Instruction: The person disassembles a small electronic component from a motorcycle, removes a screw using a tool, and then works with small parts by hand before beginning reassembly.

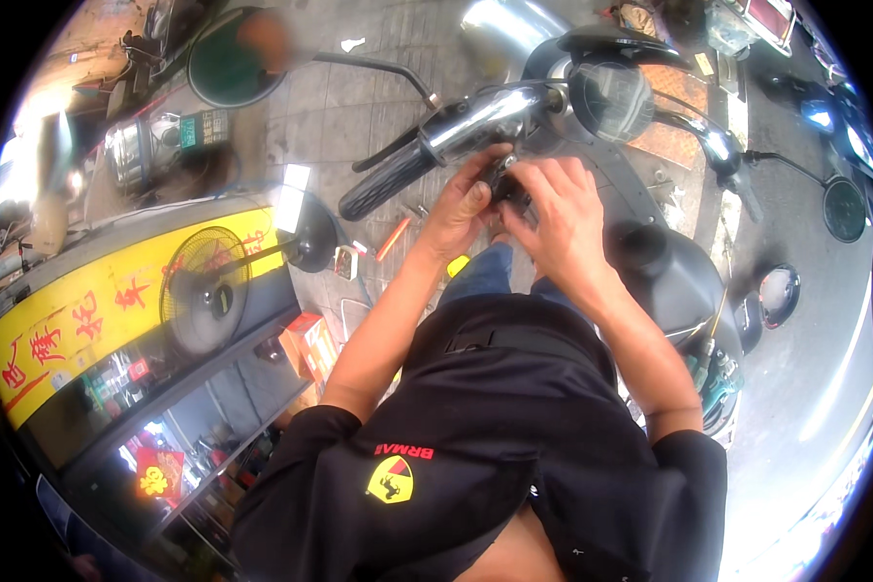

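Observation:
Both my hands meet in front of my waist, just below the chrome handlebar [485, 114] of a motorcycle. Pinched in the fingers of my left hand [453, 215] is a small dark part [503, 180], whose exact kind I cannot make out. My right hand [561, 206] closes on the same part from the other side, its fingers bent over it and covering much of it. A ribbed black handlebar grip [388, 184] points toward the left, above my left hand. To the right of the bar sits a round gauge [611, 102].
Left and right mirrors [233, 60] [844, 210] stick out from the bike. Its black seat and tank area [671, 272] lies right of my forearm. A black fan [204, 291] stands by a yellow sign board [116, 310]. An orange stick-like tool [393, 240] and an orange box [310, 341] lie at left.

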`<act>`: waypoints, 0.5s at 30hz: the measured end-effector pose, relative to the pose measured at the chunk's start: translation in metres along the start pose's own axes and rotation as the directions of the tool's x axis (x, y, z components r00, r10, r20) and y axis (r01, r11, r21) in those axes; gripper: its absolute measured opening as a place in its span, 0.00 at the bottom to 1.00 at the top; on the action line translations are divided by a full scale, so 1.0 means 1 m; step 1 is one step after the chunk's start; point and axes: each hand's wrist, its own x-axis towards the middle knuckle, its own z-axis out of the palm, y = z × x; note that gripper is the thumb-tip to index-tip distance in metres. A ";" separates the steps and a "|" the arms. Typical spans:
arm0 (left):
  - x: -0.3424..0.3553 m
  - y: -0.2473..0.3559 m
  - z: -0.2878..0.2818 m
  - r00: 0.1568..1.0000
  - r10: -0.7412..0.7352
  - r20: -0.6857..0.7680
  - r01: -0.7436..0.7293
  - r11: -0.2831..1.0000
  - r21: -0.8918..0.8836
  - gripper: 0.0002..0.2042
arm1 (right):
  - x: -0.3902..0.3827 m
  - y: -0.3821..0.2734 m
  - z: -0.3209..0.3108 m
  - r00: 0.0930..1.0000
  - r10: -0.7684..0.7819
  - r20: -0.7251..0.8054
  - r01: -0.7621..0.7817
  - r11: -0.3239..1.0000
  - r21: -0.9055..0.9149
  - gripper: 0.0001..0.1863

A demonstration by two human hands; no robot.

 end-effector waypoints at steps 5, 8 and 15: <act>0.000 0.002 0.000 1.000 -0.006 -0.019 0.006 1.000 0.012 0.34 | 0.001 0.003 0.001 1.000 -0.020 0.020 0.020 1.000 0.008 0.20; 0.001 0.001 -0.003 0.999 -0.021 -0.035 0.022 0.999 0.033 0.34 | 0.002 0.004 0.000 0.999 -0.033 0.018 0.033 0.999 0.014 0.21; 0.001 0.003 0.000 0.999 -0.006 -0.033 0.008 0.997 0.073 0.35 | -0.003 0.001 0.003 1.000 -0.006 0.014 0.006 1.000 0.021 0.23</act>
